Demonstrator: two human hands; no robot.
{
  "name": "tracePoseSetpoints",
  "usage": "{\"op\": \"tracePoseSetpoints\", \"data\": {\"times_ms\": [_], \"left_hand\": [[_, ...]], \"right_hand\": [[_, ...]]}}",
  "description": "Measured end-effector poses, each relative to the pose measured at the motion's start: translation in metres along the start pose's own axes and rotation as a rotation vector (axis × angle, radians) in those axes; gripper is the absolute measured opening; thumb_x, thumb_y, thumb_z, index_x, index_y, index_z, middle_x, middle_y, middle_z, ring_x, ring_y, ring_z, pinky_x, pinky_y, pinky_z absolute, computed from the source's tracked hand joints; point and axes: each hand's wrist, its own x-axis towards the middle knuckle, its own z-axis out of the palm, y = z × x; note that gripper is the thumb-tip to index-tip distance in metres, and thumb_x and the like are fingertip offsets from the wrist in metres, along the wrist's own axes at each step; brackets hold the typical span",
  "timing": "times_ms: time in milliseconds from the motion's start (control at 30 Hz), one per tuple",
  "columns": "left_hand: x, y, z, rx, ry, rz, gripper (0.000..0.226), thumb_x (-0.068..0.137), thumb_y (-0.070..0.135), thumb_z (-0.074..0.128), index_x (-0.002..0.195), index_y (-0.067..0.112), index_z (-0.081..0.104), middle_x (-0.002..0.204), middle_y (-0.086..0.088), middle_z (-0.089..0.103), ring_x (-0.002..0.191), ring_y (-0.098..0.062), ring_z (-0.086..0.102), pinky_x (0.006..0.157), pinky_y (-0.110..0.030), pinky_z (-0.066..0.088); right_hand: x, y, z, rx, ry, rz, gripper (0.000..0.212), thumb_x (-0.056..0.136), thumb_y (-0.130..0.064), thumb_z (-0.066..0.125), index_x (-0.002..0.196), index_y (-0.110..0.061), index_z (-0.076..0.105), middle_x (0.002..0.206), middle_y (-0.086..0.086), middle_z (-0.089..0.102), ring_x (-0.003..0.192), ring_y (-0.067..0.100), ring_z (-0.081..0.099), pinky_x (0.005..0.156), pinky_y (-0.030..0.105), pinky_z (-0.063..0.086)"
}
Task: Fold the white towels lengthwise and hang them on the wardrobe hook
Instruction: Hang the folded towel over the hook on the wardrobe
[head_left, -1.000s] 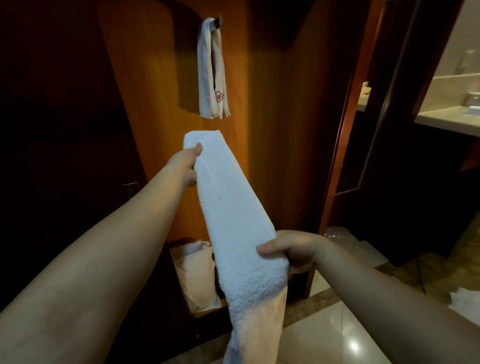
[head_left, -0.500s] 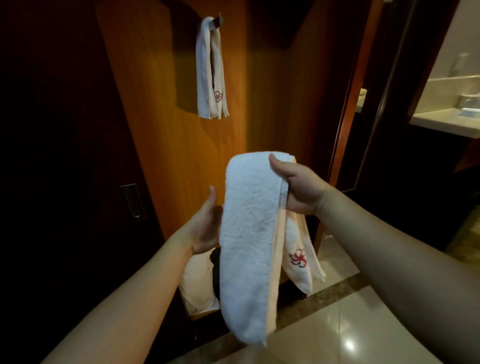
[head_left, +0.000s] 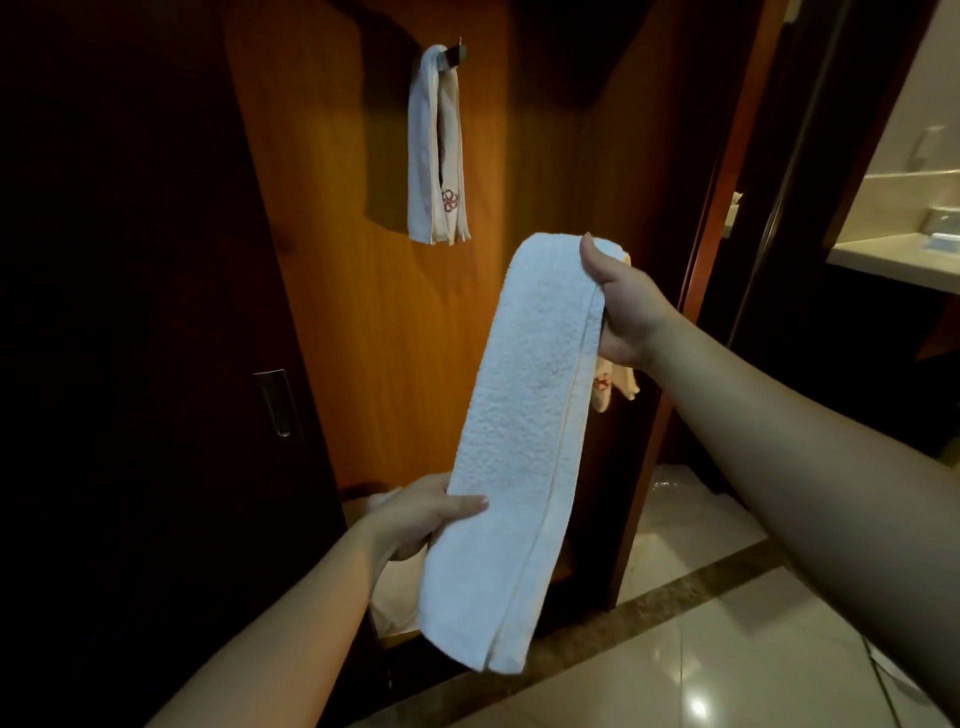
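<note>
Head view: we hold the folded white towel (head_left: 524, 441) draped over our right hand (head_left: 621, 306), thumb pinching the top fold so the doubled strip stays aligned. Our left hand (head_left: 421, 514) grips its lower edge, steadying it below the hook (head_left: 454, 54), where another towel (head_left: 435, 150) hangs.

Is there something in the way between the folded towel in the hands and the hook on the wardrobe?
No object stands in the open space between the held towel and the hook. But the hook already carries a hanging towel, draped over it, so the new one must share it.
</note>
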Motion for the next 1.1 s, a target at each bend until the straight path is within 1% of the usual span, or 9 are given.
{"op": "tracePoseSetpoints", "data": {"times_ms": [200,367,500,667,833,900,967,1033,1100], "left_hand": [[0.005,0.006,-0.016,-0.011,0.100,0.059,0.059,0.080,0.028,0.081,0.133,0.018,0.058,0.127,-0.007,0.070,0.114,-0.025,0.068,0.096,-0.041,0.054],[0.000,0.064,0.000,-0.028,0.730,0.404,0.031,0.093,0.053,0.058,0.117,0.035,0.056,0.121,0.005,0.064,0.107,-0.015,0.063,0.096,-0.035,0.048],[-0.022,0.115,0.051,-0.088,0.558,0.623,0.053,0.091,0.068,0.037,0.109,0.025,0.061,0.098,0.006,0.072,0.093,-0.017,0.071,0.084,-0.034,0.055],[-0.020,0.142,0.093,-0.079,0.407,0.590,0.079,0.087,0.081,0.018,0.146,0.034,0.043,0.150,0.006,0.048,0.137,-0.011,0.045,0.114,-0.036,0.030],[-0.010,0.172,0.087,-0.145,0.412,0.547,0.088,0.081,0.080,0.016,0.158,0.037,0.017,0.162,0.005,0.030,0.144,-0.010,0.028,0.121,-0.039,0.021],[-0.005,0.183,0.072,-0.147,0.470,0.537,0.088,0.080,0.082,0.019,0.154,0.034,0.032,0.148,-0.003,0.051,0.136,-0.021,0.047,0.113,-0.047,0.039],[-0.003,0.192,0.058,-0.160,0.478,0.534,0.081,0.075,0.087,0.027,0.133,0.039,0.056,0.120,0.003,0.071,0.115,-0.017,0.065,0.090,-0.034,0.056],[0.000,0.199,0.045,-0.132,0.476,0.562,0.069,0.065,0.097,0.031,0.106,0.052,0.063,0.104,0.026,0.071,0.108,0.002,0.064,0.085,-0.022,0.049],[0.004,0.206,0.033,-0.162,0.544,0.624,0.069,0.054,0.104,0.035,0.096,0.057,0.064,0.111,0.034,0.063,0.110,0.008,0.056,0.098,-0.024,0.039]], "right_hand": [[0.010,-0.007,0.015,-0.116,0.048,-0.048,0.054,0.099,-0.055,0.050,0.126,-0.010,0.064,0.119,0.012,0.073,0.110,0.027,0.070,0.099,0.043,0.053],[0.025,-0.014,0.045,-0.395,0.136,-0.123,0.057,0.096,-0.064,0.046,0.110,-0.012,0.067,0.095,0.001,0.078,0.095,0.021,0.074,0.086,0.037,0.056],[0.037,-0.017,0.083,-0.611,0.133,-0.161,0.066,0.096,-0.067,0.042,0.118,-0.008,0.060,0.112,0.011,0.070,0.106,0.032,0.067,0.091,0.049,0.056],[0.045,-0.030,0.126,-0.904,0.112,-0.267,0.065,0.100,-0.066,0.031,0.085,-0.009,0.058,0.080,0.006,0.059,0.078,0.025,0.062,0.070,0.037,0.056],[0.054,-0.045,0.151,-0.852,0.142,-0.316,0.078,0.099,-0.068,0.031,0.133,-0.002,0.055,0.102,0.007,0.062,0.096,0.025,0.061,0.072,0.035,0.053],[0.058,-0.049,0.150,-0.748,0.114,-0.289,0.075,0.098,-0.067,0.035,0.136,-0.005,0.049,0.110,0.009,0.064,0.107,0.029,0.062,0.087,0.047,0.057],[0.060,-0.053,0.143,-0.683,0.115,-0.256,0.077,0.097,-0.068,0.036,0.142,-0.006,0.044,0.125,0.012,0.061,0.119,0.034,0.058,0.098,0.053,0.053],[0.063,-0.056,0.130,-0.765,0.175,-0.285,0.081,0.097,-0.070,0.032,0.144,-0.005,0.046,0.132,0.012,0.060,0.128,0.035,0.053,0.105,0.047,0.047],[0.069,-0.056,0.113,-0.915,0.253,-0.348,0.080,0.097,-0.071,0.028,0.140,-0.007,0.053,0.143,0.012,0.054,0.129,0.029,0.052,0.102,0.035,0.041]]}}
